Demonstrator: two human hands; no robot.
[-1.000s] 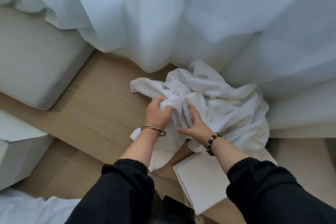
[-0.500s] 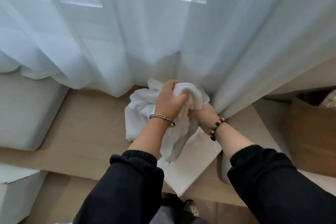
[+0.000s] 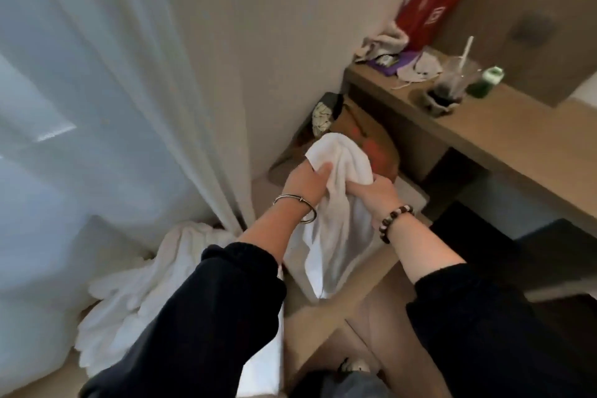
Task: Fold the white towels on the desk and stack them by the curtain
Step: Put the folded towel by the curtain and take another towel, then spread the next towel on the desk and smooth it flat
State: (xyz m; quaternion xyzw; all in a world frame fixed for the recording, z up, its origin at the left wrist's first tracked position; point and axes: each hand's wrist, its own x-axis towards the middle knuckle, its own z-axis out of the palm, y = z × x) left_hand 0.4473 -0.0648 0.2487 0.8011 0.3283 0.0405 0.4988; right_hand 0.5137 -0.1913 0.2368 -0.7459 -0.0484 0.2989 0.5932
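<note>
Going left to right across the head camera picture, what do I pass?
Sheer curtain → crumpled towel pile → left hand → right hand, both gripping one white towel → cup with straw → green bottle.

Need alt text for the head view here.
The left hand and right hand grip one white cloth towel, held up and hanging. A heap of white towels lies at lower left by the sheer white curtain.

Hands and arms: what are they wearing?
The left sleeve and right sleeve are black with gathered cuffs. The left hand has a thin silver bangle at its wrist; the right hand has a bracelet of dark and pale beads.
</note>
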